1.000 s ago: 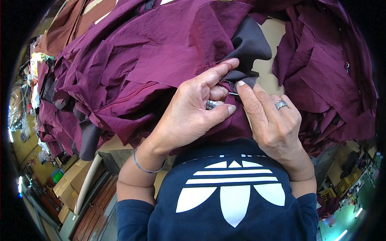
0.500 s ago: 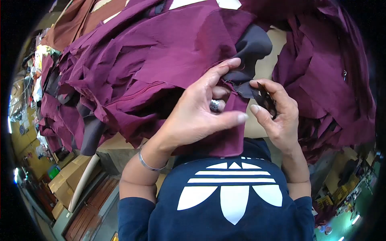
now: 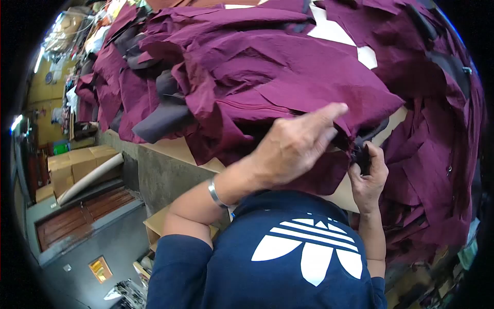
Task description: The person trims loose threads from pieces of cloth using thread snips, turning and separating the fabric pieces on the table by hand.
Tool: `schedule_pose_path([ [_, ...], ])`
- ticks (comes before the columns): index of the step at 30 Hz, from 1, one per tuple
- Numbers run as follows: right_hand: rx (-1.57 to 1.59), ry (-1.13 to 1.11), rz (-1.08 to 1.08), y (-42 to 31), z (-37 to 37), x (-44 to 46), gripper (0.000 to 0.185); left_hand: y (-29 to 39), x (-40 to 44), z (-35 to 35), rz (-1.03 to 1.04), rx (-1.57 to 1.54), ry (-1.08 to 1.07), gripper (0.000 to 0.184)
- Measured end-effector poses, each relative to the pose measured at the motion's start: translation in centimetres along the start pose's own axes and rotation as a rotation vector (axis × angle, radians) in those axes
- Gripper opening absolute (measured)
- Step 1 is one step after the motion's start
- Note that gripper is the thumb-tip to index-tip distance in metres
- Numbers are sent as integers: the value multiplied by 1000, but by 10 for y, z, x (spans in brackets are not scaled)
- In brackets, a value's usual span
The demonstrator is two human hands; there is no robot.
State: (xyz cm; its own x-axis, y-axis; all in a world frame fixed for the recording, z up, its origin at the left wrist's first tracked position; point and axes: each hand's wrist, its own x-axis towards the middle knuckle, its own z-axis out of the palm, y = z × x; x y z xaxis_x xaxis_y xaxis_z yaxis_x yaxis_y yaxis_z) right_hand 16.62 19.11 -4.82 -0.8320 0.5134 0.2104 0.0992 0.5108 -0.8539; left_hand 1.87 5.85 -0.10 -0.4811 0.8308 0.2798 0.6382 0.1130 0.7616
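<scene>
Maroon cloth (image 3: 309, 67) with dark grey parts lies heaped in front of me, and a zipper (image 3: 252, 105) runs along one piece. My left hand (image 3: 296, 147) is over the near part of this cloth, back of the hand up, slightly blurred. Its index finger is stretched out; the thumb and the undersides of the fingers are hidden. To its right, my right hand (image 3: 368, 177) is closed around a small black tool (image 3: 362, 157) that looks like thread snips, partly covered by the fingers. The tool is close against a gathered edge of maroon and grey cloth.
Another maroon heap (image 3: 427, 170) is on the right. Light board or paper (image 3: 332, 28) shows between the piles. At lower left are cardboard boxes (image 3: 82, 165), a pale roll (image 3: 90, 180) and a brown wooden panel (image 3: 77, 221). The table's front edge is near my body.
The view has swung. My left hand has turned from thumb side up to back up, and moved away from the gathered edge. My right hand still holds the black tool, now closer against the cloth.
</scene>
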Motion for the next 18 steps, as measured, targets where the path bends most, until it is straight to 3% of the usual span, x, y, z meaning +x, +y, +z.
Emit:
schedule_pose_path([
  [1,10,-15,-4,4,-3,0,42,-10,1,-6,89,133,47,38],
  [3,19,-48,-5,8,-9,-1,39,-23,9,-32,159,594,-239,23],
  [5,-69,-24,-65,1,-17,6,35,-38,3,-69,-268,931,-560,25],
  [6,-67,22,-69,5,-22,8,34,-38,-7,-93,-367,1050,-532,26],
  [7,-63,69,-68,12,-27,9,33,-42,-20,-114,-405,1120,-472,28],
  [9,39,107,162,31,-39,10,27,-34,-52,-146,-468,1047,-397,28],
  [13,81,207,69,38,-38,25,27,-25,-100,-145,-870,1021,-603,26],
  [16,86,255,-46,25,-35,40,26,-17,-111,-123,-494,888,-122,15],
  [18,20,236,-143,13,-33,55,27,-28,-101,-113,-257,731,4,21],
])
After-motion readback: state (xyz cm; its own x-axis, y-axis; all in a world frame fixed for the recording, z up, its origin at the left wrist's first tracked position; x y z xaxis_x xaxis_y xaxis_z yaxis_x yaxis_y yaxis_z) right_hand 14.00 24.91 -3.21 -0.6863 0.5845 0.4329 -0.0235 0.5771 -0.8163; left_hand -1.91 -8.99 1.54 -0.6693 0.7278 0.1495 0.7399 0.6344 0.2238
